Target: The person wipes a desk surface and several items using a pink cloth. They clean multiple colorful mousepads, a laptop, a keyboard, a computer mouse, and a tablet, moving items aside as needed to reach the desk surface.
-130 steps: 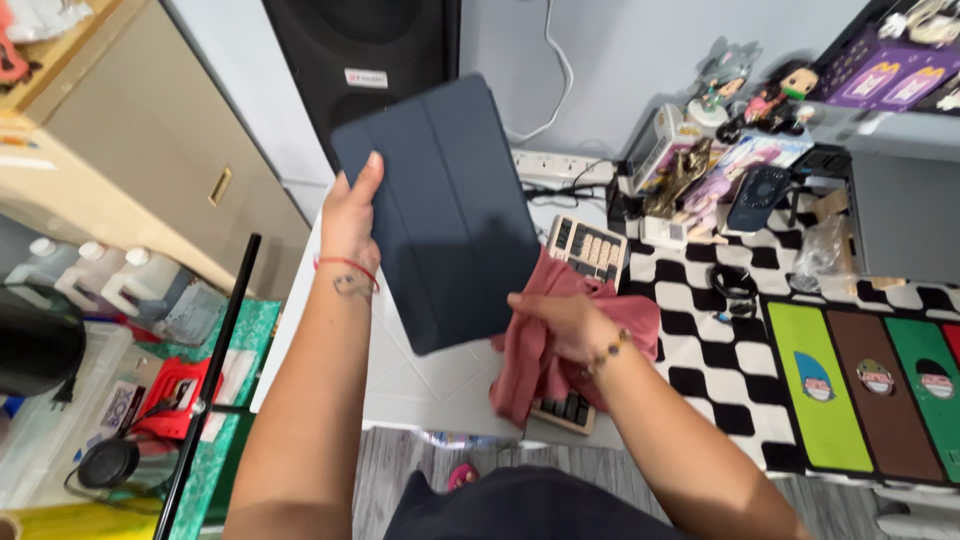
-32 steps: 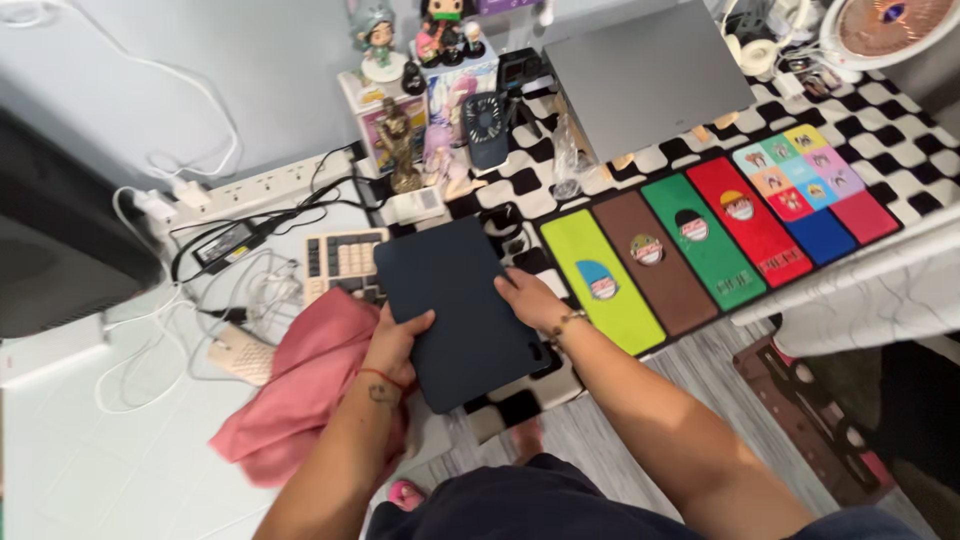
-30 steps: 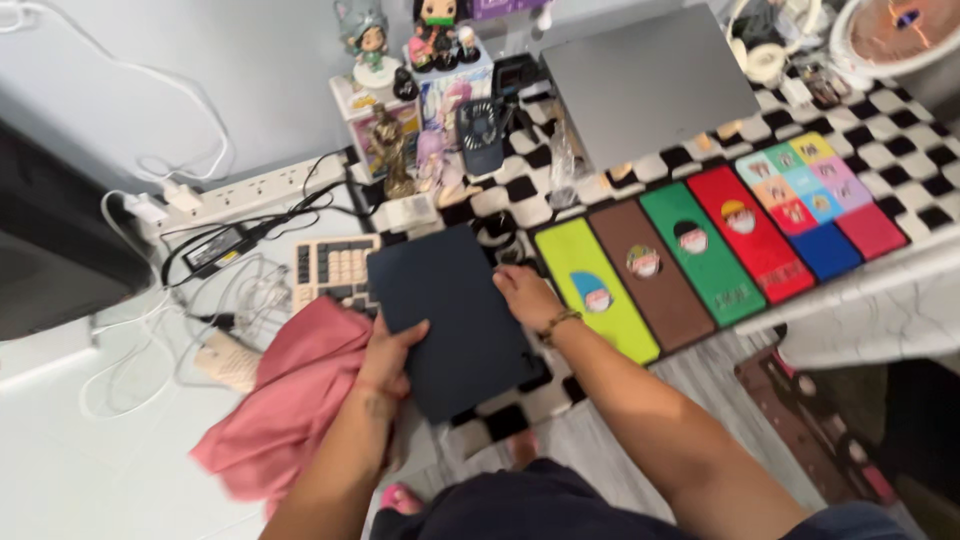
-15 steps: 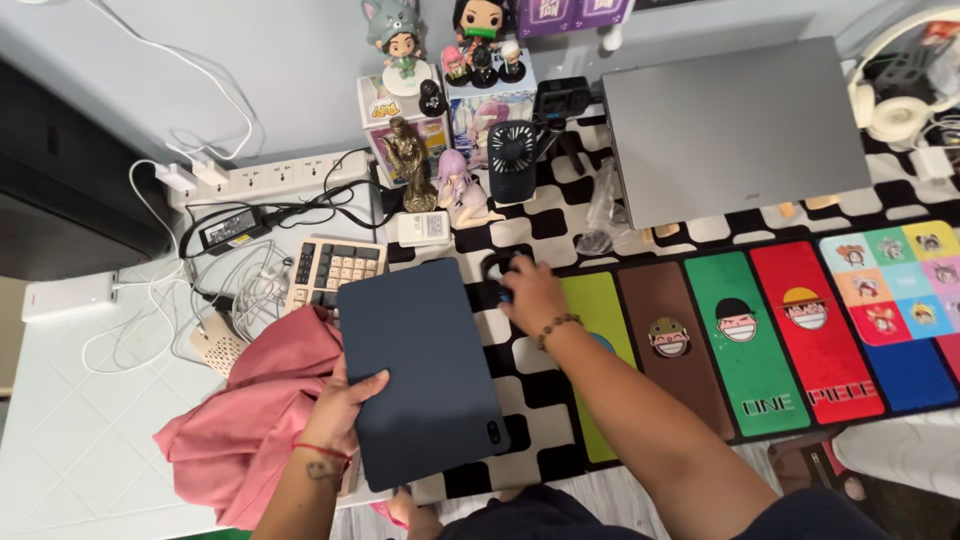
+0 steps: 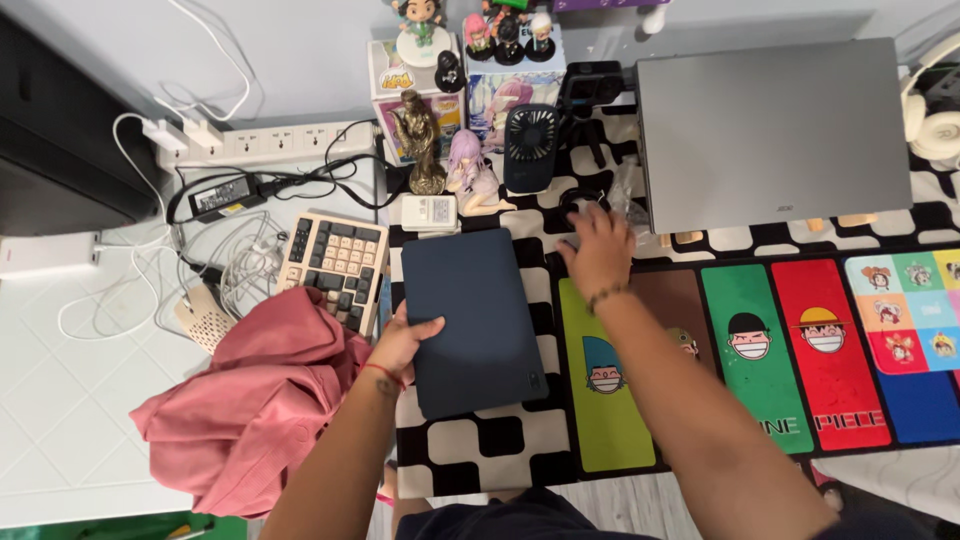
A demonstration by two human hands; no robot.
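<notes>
A dark blue tablet case (image 5: 472, 320) lies flat on the black-and-white checkered mat (image 5: 480, 450). My left hand (image 5: 405, 342) grips its left edge, thumb on top. My right hand (image 5: 598, 250) reaches past the case's far right corner, fingers spread over a small black object (image 5: 580, 200) and a clear plastic bag (image 5: 625, 200) beside the closed grey laptop (image 5: 770, 130). Whether it holds anything I cannot tell. A pink cloth (image 5: 255, 400) lies bunched on the white table left of my left arm.
A beige keyboard (image 5: 335, 262) sits left of the case, partly under the cloth. Figurines (image 5: 420, 140), a small black fan (image 5: 530, 145), a power strip (image 5: 270, 140) with cables, a colourful cartoon desk mat (image 5: 800, 350) and white headphones (image 5: 935, 120) crowd the back and right.
The case has gone from being held up in the air to lying on the checkered mat. My right hand let go of the cloth, then left the case and reached farther back toward the laptop.
</notes>
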